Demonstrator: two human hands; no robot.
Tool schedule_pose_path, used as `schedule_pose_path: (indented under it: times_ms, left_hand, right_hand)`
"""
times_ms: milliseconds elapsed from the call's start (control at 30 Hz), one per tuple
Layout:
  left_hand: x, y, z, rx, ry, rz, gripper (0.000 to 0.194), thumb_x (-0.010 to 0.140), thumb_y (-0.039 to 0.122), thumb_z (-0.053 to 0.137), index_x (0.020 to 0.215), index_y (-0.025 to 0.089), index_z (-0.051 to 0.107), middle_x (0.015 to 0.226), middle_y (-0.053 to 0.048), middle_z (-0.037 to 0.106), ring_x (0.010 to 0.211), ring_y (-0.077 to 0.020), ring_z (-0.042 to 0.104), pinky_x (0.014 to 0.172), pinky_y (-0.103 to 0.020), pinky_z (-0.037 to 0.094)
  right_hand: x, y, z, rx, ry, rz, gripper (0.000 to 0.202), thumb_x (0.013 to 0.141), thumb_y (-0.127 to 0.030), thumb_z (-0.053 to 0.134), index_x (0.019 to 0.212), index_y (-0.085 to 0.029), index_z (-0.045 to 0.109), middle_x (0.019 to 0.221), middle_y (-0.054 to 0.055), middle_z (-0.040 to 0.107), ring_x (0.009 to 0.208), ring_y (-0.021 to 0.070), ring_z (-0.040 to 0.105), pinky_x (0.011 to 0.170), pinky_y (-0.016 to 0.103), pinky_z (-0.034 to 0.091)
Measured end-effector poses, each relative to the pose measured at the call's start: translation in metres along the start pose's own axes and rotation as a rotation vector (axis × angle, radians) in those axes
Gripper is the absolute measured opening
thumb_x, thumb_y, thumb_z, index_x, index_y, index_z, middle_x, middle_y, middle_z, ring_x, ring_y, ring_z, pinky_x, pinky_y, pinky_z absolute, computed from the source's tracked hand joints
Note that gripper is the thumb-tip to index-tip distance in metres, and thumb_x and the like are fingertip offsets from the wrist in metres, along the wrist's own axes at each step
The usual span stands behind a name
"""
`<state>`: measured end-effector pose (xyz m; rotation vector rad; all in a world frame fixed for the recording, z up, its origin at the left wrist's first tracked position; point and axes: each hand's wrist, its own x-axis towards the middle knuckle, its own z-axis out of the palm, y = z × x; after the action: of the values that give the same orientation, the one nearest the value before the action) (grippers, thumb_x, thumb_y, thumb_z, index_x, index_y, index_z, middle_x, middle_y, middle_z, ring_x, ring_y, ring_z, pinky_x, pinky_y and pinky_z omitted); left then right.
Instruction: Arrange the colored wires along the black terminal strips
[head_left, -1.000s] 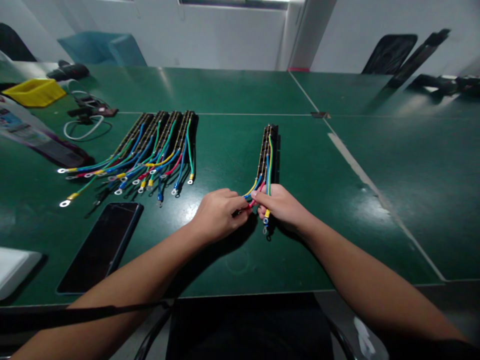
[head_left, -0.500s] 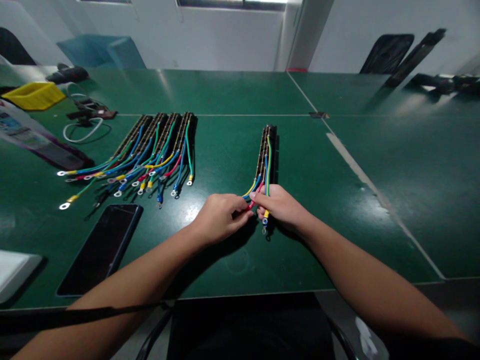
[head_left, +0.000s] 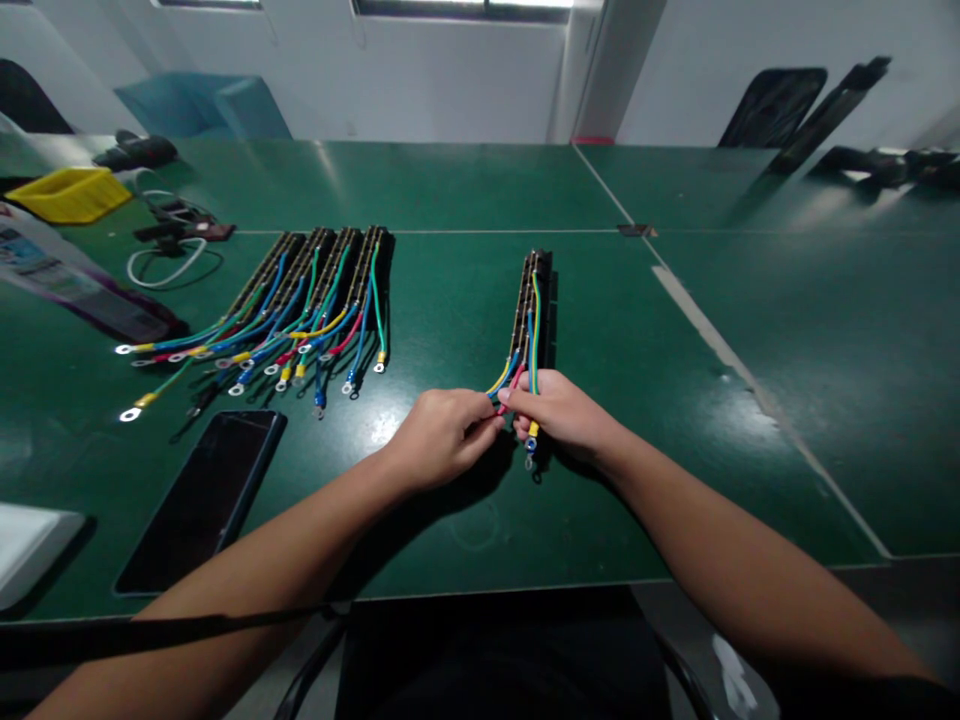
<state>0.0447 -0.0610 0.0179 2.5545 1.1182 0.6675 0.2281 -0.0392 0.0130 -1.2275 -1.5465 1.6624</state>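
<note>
Hands are meeting at the near end of a lone terminal strip (head_left: 534, 305) lying lengthwise on the green bench (head_left: 465, 180), a little right of centre. From the head view, the left hand (head_left: 442, 435) is curling in from the left, its fingers (head_left: 486, 425) pressed together and pinching the ends of the coloured wires (head_left: 517, 372) that are trailing off the strip; which wire exactly is being pinched cannot be told, since the tips are tucked under the hand. The right hand (head_left: 564, 412) is closing over the strip's near end, fingers gripping the bundle, with a yellow-sleeved ring terminal (head_left: 532, 440) hanging out below the knuckles and touching the bench. Yellow, blue, red and green wires are bending out between the two hands, which are almost touching each other.

Well apart to the left, four more wired strips (head_left: 322, 275) are lying side by side, their wire ends fanning toward the near-left with ring lugs resting on the bench. A dark phone (head_left: 206, 495) is lying flat just nearer than that fan. Farther left, a yellow tray (head_left: 67, 192) and a coiled white cable (head_left: 161, 265) are sitting near the bench's edge, and a white object (head_left: 30, 535) is showing at the near-left corner.
</note>
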Motion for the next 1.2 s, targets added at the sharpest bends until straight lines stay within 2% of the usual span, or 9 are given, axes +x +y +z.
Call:
schedule_pose_path:
  times_ms: [200, 467, 700, 1000, 1133, 1200]
  left_hand:
    - [0.0000, -0.0030, 0.0034, -0.071, 0.021, -0.043, 0.019, 0.082, 0.031, 0.059, 0.072, 0.015, 0.062, 0.061, 0.002, 0.060, 0.053, -0.0085, 0.049, 0.052, -0.020, 0.029]
    - [0.0008, 0.0024, -0.0016, -0.023, -0.036, -0.011, 0.030, 0.091, 0.028, 0.045, 0.069, 0.014, 0.059, 0.057, 0.001, 0.054, 0.051, -0.0091, 0.045, 0.052, -0.022, 0.027]
    - [0.0001, -0.0004, 0.0013, -0.124, -0.014, -0.075, 0.023, 0.083, 0.033, 0.058, 0.070, 0.015, 0.064, 0.057, 0.002, 0.058, 0.050, -0.0080, 0.048, 0.050, -0.020, 0.027]
    - [0.0011, 0.0019, 0.0004, -0.039, -0.031, -0.007, 0.030, 0.092, 0.028, 0.044, 0.070, 0.014, 0.059, 0.058, 0.001, 0.055, 0.051, -0.0090, 0.046, 0.051, -0.021, 0.028]
    - [-0.0017, 0.0011, 0.0024, 0.010, 0.058, 0.032, 0.023, 0.088, 0.032, 0.051, 0.076, 0.016, 0.062, 0.060, 0.001, 0.057, 0.052, -0.0093, 0.048, 0.052, -0.021, 0.031]
    - [-0.0032, 0.0007, 0.0028, 0.011, 0.098, 0.077, 0.025, 0.086, 0.038, 0.055, 0.081, 0.016, 0.063, 0.062, 0.001, 0.058, 0.054, -0.0097, 0.050, 0.054, -0.022, 0.034]
  right_hand:
    - [-0.0016, -0.0031, 0.0012, -0.045, 0.028, 0.016, 0.017, 0.084, -0.026, 0.054, 0.072, -0.014, 0.055, 0.050, -0.001, 0.054, 0.043, 0.0097, 0.052, 0.041, 0.020, 0.041]
    - [-0.0019, -0.0052, 0.0008, -0.019, 0.005, 0.039, 0.017, 0.086, -0.026, 0.053, 0.073, -0.015, 0.053, 0.050, -0.001, 0.053, 0.044, 0.0095, 0.053, 0.042, 0.019, 0.041]
    - [-0.0021, -0.0051, 0.0010, -0.032, 0.014, 0.026, 0.016, 0.084, -0.025, 0.054, 0.072, -0.015, 0.053, 0.048, -0.002, 0.053, 0.042, 0.0094, 0.051, 0.041, 0.019, 0.040]
    - [-0.0006, -0.0018, -0.0004, -0.001, 0.000, 0.036, 0.017, 0.084, -0.028, 0.055, 0.074, -0.015, 0.054, 0.050, -0.002, 0.053, 0.043, 0.0093, 0.051, 0.041, 0.019, 0.040]
    - [-0.0005, -0.0014, -0.0007, 0.075, -0.004, 0.031, 0.017, 0.083, -0.027, 0.055, 0.071, -0.015, 0.054, 0.046, -0.003, 0.053, 0.041, 0.0090, 0.050, 0.041, 0.019, 0.039]
    - [-0.0011, -0.0026, -0.0004, 0.111, -0.003, 0.042, 0.018, 0.082, -0.027, 0.056, 0.069, -0.014, 0.055, 0.045, -0.002, 0.053, 0.040, 0.0087, 0.050, 0.040, 0.019, 0.038]
